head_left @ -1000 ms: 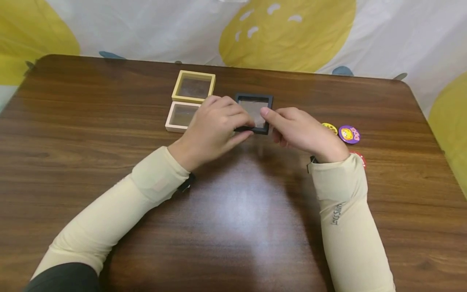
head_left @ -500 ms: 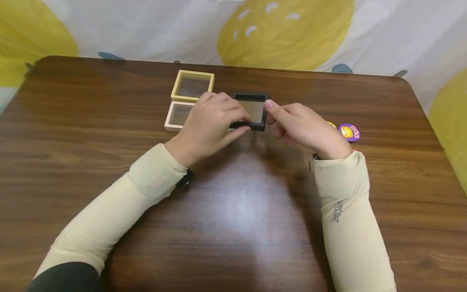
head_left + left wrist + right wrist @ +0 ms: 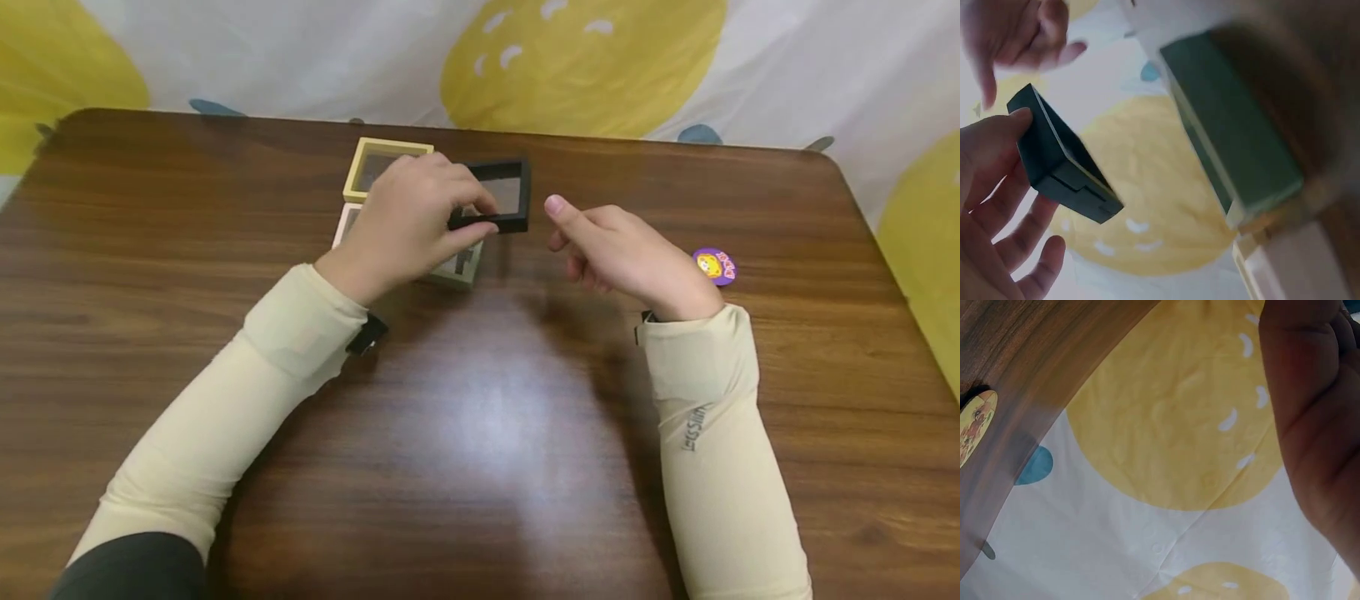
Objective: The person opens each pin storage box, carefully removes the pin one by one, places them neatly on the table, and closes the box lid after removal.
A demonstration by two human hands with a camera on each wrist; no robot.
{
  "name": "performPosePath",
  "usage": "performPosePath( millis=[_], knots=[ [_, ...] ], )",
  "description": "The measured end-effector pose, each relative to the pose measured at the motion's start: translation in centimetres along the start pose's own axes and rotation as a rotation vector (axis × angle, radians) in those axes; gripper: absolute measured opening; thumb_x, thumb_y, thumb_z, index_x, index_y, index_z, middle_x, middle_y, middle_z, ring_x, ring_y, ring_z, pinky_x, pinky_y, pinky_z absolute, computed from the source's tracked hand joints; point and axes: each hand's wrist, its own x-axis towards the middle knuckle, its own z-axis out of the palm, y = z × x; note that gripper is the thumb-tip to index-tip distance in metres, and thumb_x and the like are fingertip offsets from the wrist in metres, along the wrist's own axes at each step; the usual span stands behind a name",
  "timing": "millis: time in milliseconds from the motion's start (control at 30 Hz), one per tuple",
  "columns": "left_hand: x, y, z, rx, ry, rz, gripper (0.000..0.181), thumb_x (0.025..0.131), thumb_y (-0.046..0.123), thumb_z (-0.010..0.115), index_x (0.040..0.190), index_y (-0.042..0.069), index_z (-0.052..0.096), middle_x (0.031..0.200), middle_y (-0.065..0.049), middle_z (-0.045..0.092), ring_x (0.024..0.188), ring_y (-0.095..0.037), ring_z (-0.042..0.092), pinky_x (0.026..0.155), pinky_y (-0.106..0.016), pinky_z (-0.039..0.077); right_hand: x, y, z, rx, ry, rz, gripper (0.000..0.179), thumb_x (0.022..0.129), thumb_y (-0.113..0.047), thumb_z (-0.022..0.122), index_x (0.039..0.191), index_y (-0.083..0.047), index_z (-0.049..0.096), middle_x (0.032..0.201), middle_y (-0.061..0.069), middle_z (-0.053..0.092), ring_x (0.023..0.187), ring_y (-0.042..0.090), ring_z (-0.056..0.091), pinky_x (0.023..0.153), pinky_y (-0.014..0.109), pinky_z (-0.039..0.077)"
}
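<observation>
My left hand (image 3: 408,221) pinches a black frame-like display box (image 3: 513,223) with a clear window, held above the table between thumb and fingers. In the left wrist view the thumb presses one end of the black box (image 3: 1054,159), and the fingers lie along its other side. My right hand (image 3: 626,254) is to the right of the box, apart from it. It holds nothing; its thumb points out and its fingers hang loosely bent. Below the left hand, a green display box (image 3: 457,281) lies on the table, partly hidden.
A yellow display box (image 3: 393,143) and a pale pink one (image 3: 341,227) lie beside the green one, partly covered by the left hand. A purple round badge (image 3: 714,267) lies right of the right hand. A yellow badge (image 3: 977,425) shows in the right wrist view.
My left hand has lifted the black box and moved it left and away from me, uncovering the green box. My right thumb has come off the black box, leaving that hand apart.
</observation>
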Motion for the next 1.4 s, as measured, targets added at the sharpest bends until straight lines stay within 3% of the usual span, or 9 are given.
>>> performPosePath(
  millis=[167,367,667,900,1067,1400],
  knots=[
    [2.0,-1.3,-0.8,0.046,-0.099,-0.043,0.019,0.088,0.027,0.067,0.098,0.012,0.074,0.099,-0.004,0.073,0.086,-0.025,0.059,0.076,-0.039,0.046,-0.2,-0.2,-0.2,-0.043,0.015,-0.007,0.07,0.095,-0.063,0.028,0.106,-0.004,0.065,0.07,0.005,0.06,0.058,0.019,0.052,0.058,0.033,0.045],
    [3.9,-2.6,-0.2,0.079,-0.229,-0.124,0.02,0.09,0.028,0.065,0.101,0.014,0.073,0.105,-0.003,0.072,0.093,-0.024,0.056,0.077,-0.042,0.049,-0.4,-0.1,0.0,-0.04,0.017,0.015,0.069,0.095,-0.062,0.029,0.106,-0.005,0.065,0.07,0.004,0.06,0.06,0.019,0.052,0.059,0.031,0.044],
    [4.4,-3.2,0.8,0.067,-0.268,-0.186,0.022,0.09,0.032,0.064,0.104,0.017,0.072,0.107,-0.001,0.071,0.098,-0.024,0.057,0.081,-0.044,0.05,-0.1,-0.1,0.5,-0.068,0.022,-0.003,0.068,0.096,-0.061,0.029,0.105,-0.005,0.066,0.069,0.004,0.059,0.063,0.021,0.055,0.061,0.031,0.046],
    [5.2,-4.1,2.1,0.109,-0.4,-0.251,0.019,0.09,0.033,0.064,0.1,0.02,0.072,0.105,-0.001,0.072,0.096,-0.025,0.065,0.08,-0.049,0.052,0.0,-0.1,0.7,-0.068,0.026,0.013,0.065,0.097,-0.059,0.03,0.105,-0.006,0.067,0.069,0.003,0.059,0.064,0.021,0.055,0.062,0.03,0.045],
    [5.2,-4.6,3.1,0.13,-0.453,-0.257,0.017,0.09,0.032,0.063,0.097,0.019,0.072,0.102,-0.002,0.072,0.092,-0.027,0.066,0.078,-0.048,0.053,-0.1,-0.1,0.8,-0.08,0.026,0.011,0.066,0.096,-0.06,0.03,0.105,-0.006,0.067,0.069,0.003,0.059,0.065,0.022,0.056,0.063,0.03,0.045],
    [5.0,-4.8,3.5,0.127,-0.499,-0.259,0.014,0.087,0.028,0.068,0.095,0.017,0.072,0.102,-0.005,0.072,0.094,-0.03,0.066,0.08,-0.05,0.052,-0.1,-0.5,0.9,-0.099,0.025,0.015,0.067,0.095,-0.062,0.03,0.106,-0.007,0.067,0.071,0.004,0.061,0.071,0.025,0.059,0.07,0.03,0.045]
  ],
)
